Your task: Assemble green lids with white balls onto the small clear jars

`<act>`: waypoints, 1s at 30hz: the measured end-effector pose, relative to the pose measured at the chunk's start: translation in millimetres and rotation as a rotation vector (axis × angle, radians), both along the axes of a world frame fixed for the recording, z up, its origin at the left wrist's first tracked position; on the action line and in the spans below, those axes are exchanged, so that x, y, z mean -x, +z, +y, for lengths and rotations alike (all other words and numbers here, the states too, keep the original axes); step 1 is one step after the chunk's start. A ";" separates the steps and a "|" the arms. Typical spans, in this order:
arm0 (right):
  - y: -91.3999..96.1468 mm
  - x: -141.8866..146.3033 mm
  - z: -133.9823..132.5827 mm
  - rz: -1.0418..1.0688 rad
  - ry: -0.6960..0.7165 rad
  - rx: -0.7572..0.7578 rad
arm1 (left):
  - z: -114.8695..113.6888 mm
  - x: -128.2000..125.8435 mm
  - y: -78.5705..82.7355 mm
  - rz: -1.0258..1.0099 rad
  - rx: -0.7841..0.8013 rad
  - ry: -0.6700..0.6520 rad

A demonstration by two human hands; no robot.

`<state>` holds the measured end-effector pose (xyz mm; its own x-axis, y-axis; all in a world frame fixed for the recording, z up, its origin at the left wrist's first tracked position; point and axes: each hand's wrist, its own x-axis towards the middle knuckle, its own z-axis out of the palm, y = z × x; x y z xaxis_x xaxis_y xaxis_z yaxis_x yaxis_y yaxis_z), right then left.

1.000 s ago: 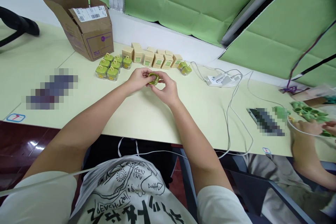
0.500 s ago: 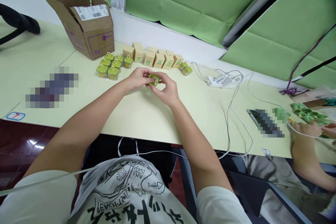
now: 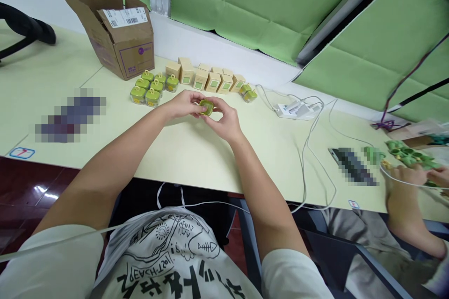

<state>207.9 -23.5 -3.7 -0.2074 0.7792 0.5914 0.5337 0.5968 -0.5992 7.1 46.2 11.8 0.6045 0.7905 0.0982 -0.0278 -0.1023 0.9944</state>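
We log both hands meeting over the middle of the desk (image 3: 196, 149). Left hand (image 3: 182, 104) and right hand (image 3: 226, 121) both pinch one small green jar (image 3: 206, 107) at the fingertips. We cannot tell whether it touches the desk.

Bearings taken from that jar:
- 10 o'clock, near: cluster of green-lidded jars (image 3: 149, 88); beyond it, an open shipping box (image 3: 121, 37).
- 12 o'clock: row of small tan cartons (image 3: 206, 79).
- 2 o'clock: two more jars (image 3: 248, 93).
- 3 o'clock: power strip (image 3: 294, 110) with white cables.
- 4 o'clock, well apart: a co-worker's hand (image 3: 407, 175) beside green pieces (image 3: 410, 156).
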 end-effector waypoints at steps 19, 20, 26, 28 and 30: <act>-3.7 -1.7 2.2 -0.035 -0.005 -0.020 | 0.8 -1.0 -1.2 -0.029 0.046 0.007; -3.7 -1.5 2.0 -0.034 -0.007 -0.018 | 0.5 -1.4 -1.5 -0.028 0.042 0.011; -7.0 -3.7 5.2 0.067 0.005 0.001 | -1.5 -5.0 -3.6 -0.058 0.022 0.068; -9.5 -6.2 9.3 0.170 0.010 0.078 | -2.5 -6.1 -2.7 -0.092 0.045 0.091; -11.1 -8.1 13.4 0.297 0.034 0.204 | -4.0 -7.2 -1.2 -0.118 0.072 0.102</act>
